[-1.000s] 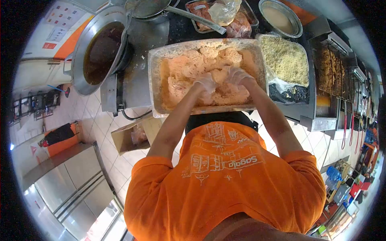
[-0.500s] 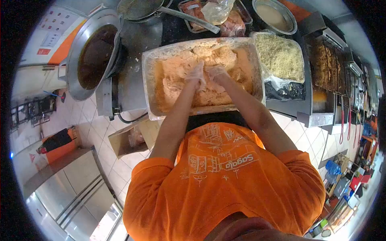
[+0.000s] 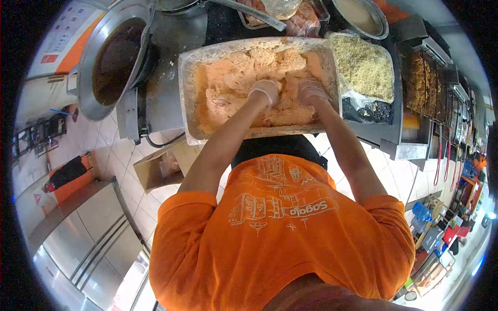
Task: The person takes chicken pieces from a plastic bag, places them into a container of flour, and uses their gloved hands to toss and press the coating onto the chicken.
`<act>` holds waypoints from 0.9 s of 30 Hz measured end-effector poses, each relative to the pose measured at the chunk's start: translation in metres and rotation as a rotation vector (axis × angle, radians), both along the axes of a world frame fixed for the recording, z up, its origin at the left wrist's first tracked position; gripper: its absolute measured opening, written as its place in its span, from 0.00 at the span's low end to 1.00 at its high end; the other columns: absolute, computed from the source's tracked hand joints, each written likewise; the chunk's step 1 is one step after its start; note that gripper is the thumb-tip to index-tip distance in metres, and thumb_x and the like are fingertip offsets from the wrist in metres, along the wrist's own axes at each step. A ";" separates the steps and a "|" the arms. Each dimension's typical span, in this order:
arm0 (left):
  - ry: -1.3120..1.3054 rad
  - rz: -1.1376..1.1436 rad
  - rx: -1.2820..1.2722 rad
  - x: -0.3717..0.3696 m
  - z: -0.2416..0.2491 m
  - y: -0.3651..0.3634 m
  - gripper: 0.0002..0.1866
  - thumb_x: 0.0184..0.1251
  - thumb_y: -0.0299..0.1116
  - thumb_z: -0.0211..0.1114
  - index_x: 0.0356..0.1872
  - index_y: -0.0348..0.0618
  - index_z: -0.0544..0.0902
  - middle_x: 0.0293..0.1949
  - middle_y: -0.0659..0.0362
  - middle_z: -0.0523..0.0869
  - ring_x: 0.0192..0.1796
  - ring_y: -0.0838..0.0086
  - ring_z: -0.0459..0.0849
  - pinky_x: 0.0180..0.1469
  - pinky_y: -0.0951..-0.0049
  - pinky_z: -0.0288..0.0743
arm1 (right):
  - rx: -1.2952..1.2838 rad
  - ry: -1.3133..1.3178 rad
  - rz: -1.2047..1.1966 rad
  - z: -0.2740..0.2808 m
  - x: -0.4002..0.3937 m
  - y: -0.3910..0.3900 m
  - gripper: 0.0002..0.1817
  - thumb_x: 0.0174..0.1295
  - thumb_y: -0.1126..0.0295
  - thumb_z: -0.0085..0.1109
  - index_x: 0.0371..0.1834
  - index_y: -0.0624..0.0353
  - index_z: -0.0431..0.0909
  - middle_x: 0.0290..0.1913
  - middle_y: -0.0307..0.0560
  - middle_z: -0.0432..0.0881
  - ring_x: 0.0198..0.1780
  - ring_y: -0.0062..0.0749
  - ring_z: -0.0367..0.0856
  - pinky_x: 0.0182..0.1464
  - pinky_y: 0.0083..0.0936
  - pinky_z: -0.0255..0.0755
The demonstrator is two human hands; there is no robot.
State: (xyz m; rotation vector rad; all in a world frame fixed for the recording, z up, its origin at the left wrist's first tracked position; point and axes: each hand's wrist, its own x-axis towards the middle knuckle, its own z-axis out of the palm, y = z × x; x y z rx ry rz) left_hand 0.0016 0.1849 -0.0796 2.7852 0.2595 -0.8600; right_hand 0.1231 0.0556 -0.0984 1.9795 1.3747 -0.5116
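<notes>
A large clear plastic tub (image 3: 188, 103) holds pale orange, coated meat pieces (image 3: 233, 78) in a thick mass. Both my hands wear thin clear gloves and press down into that mass. My left hand (image 3: 264, 90) rests near the tub's middle, fingers curled on a lump. My right hand (image 3: 310, 89) is a little apart from it, toward the tub's right side, also closed on the coated pieces. My bare forearms reach over the tub's near edge from my orange shirt.
A tray of breadcrumbs (image 3: 365, 67) lies right of the tub. A big metal pot of dark liquid (image 3: 111, 59) stands on the left. Behind are a tray of raw meat (image 3: 290, 18) and a metal bowl (image 3: 360, 15). Fryer baskets (image 3: 423, 83) line the right.
My hands were close together farther back in the tub half a second ago; they have drawn toward me and spread apart, the right one moving rightward.
</notes>
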 end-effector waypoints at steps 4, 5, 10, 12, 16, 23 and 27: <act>-0.294 0.198 -0.064 0.013 -0.063 -0.005 0.18 0.47 0.29 0.67 0.42 0.35 0.79 0.38 0.46 0.85 0.42 0.58 0.85 0.43 0.62 0.79 | 0.439 0.234 -0.268 0.003 -0.003 0.007 0.12 0.58 0.65 0.47 0.29 0.60 0.79 0.31 0.55 0.82 0.33 0.38 0.83 0.35 0.35 0.76; -0.219 0.198 -0.089 0.015 -0.063 -0.006 0.15 0.49 0.30 0.66 0.39 0.34 0.80 0.37 0.45 0.85 0.42 0.57 0.85 0.43 0.61 0.78 | 0.460 0.294 -0.273 0.002 0.001 0.005 0.12 0.59 0.64 0.47 0.31 0.59 0.79 0.31 0.55 0.83 0.33 0.38 0.83 0.37 0.35 0.76; -0.137 0.239 -0.149 0.013 -0.079 0.013 0.17 0.50 0.32 0.64 0.40 0.33 0.79 0.37 0.44 0.84 0.42 0.54 0.84 0.43 0.59 0.78 | 0.434 0.447 -0.145 0.007 0.017 0.005 0.14 0.58 0.58 0.52 0.34 0.56 0.80 0.33 0.52 0.83 0.37 0.37 0.83 0.41 0.34 0.75; -0.180 0.411 -0.252 -0.006 -0.007 0.009 0.18 0.51 0.33 0.65 0.43 0.34 0.77 0.38 0.43 0.83 0.42 0.53 0.83 0.43 0.58 0.78 | 0.476 0.439 -0.102 -0.001 0.027 0.008 0.14 0.58 0.58 0.53 0.33 0.56 0.80 0.33 0.51 0.83 0.36 0.36 0.83 0.40 0.34 0.75; -0.391 0.419 -0.245 -0.029 0.000 0.025 0.26 0.56 0.34 0.63 0.53 0.28 0.70 0.39 0.40 0.82 0.47 0.55 0.82 0.46 0.65 0.75 | 0.682 0.623 0.210 -0.053 0.059 0.001 0.14 0.60 0.59 0.51 0.35 0.57 0.79 0.33 0.51 0.82 0.35 0.36 0.81 0.40 0.33 0.75; -0.236 0.386 -0.777 -0.079 0.004 0.053 0.20 0.52 0.37 0.65 0.46 0.42 0.77 0.40 0.46 0.82 0.47 0.57 0.80 0.50 0.62 0.72 | 0.782 0.868 -0.381 0.070 0.006 -0.002 0.22 0.57 0.59 0.60 0.48 0.63 0.74 0.42 0.52 0.80 0.42 0.37 0.79 0.48 0.27 0.73; -0.238 0.354 -0.482 -0.065 -0.017 0.056 0.23 0.63 0.47 0.57 0.51 0.39 0.75 0.39 0.45 0.81 0.37 0.63 0.78 0.43 0.62 0.72 | 0.706 0.925 -0.743 0.088 -0.003 0.004 0.26 0.61 0.53 0.54 0.53 0.64 0.73 0.51 0.55 0.79 0.51 0.39 0.78 0.54 0.32 0.70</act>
